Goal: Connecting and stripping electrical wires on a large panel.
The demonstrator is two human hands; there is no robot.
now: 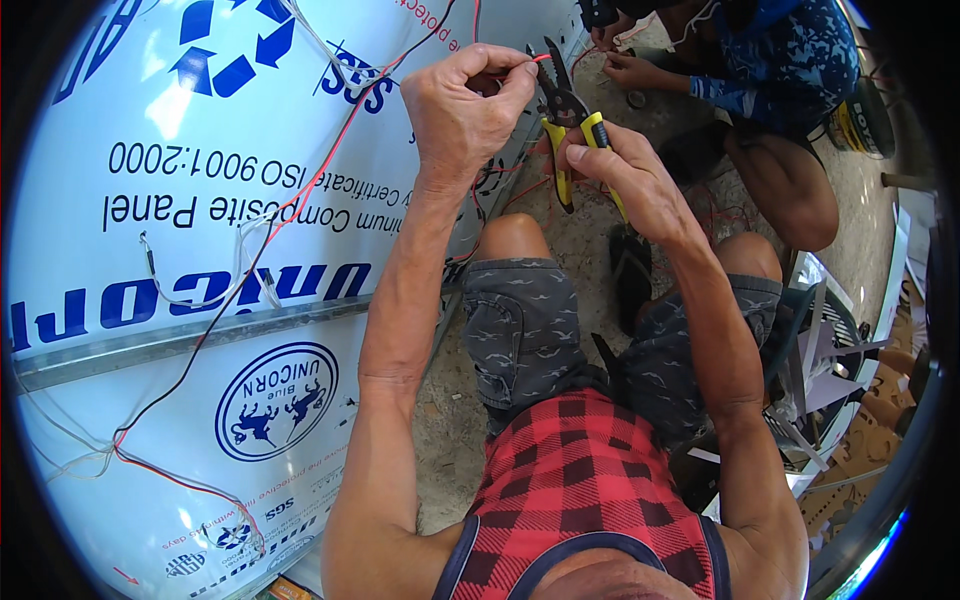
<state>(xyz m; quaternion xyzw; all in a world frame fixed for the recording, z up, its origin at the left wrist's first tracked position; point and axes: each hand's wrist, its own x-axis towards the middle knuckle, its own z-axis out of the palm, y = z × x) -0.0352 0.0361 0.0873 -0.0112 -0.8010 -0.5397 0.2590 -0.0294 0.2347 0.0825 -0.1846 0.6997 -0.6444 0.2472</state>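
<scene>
Between thumb and fingers, my left hand (pixel 470 110) pinches a thin red wire (pixel 541 58), its end pointing right. My right hand (pixel 635 180) grips a wire stripper (pixel 566 110) with yellow-and-black handles and dark jaws. The jaws are parted and point up, and the wire's end reaches them; whether it lies between the blades I cannot tell. Red and black wires (pixel 340 140) trail from near my left hand over the white composite panel (pixel 200 260) on the left.
A metal bar (pixel 190 350) crosses the panel, with grey wires (pixel 195 300) hanging near it. At the upper right a person in a blue patterned shirt (pixel 780 65) crouches, hands on wires. A bucket (pixel 862 125) stands behind them. White offcuts (pixel 825 370) lie at the right.
</scene>
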